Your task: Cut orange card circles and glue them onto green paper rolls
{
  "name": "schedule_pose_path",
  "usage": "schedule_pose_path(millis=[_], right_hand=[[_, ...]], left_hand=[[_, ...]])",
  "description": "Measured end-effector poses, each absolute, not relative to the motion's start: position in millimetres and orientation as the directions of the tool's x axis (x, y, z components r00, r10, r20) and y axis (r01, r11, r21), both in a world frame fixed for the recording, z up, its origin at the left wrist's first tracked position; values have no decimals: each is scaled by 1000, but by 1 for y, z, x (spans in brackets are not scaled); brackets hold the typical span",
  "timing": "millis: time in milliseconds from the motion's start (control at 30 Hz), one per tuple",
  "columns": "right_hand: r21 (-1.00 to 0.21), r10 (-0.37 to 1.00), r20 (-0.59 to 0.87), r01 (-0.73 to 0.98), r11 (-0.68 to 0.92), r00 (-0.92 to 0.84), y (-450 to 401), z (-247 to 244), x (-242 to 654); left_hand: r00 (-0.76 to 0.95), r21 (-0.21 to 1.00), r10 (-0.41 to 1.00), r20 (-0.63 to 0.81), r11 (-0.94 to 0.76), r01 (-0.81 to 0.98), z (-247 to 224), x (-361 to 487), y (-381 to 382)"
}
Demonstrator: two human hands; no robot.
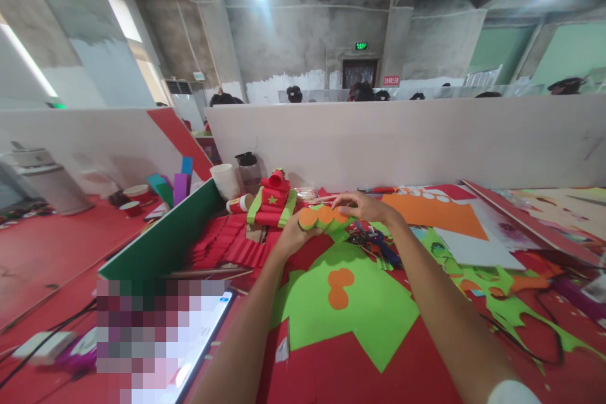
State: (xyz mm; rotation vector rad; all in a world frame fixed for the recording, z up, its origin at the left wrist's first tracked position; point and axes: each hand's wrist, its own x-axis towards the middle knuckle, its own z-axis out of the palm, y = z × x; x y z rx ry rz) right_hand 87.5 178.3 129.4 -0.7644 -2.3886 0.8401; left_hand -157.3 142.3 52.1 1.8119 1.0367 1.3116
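Green paper rolls with orange paper discs [325, 216] on their ends are held up over the table. My left hand [297, 238] is closed around them from the left and below. My right hand [362, 207] is at the rightmost disc, its fingers bent and touching the edge; palm-side fingers are partly hidden. Below lies a jagged light-green paper sheet [322, 322] with loose, overlapping orange paper discs [338, 298] on it. Just beyond my left hand stands a red and green paper model [272, 202] with a star on its front.
Folded red paper strips [227, 243] lie left beside a green board [156, 233]. A phone [203, 341] is front left. Tools with dark blue handles [386, 246], an orange sheet [435, 214] and green paper scraps [511, 309] lie right. A white partition [402, 139] closes the back.
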Motion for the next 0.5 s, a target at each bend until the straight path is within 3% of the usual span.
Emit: schedule_pose_path(millis=[500], right_hand=[[-669,657,293,342,660,-695,178,130,81]], left_hand=[[177,866,887,426,-456,203,53,-157,141]])
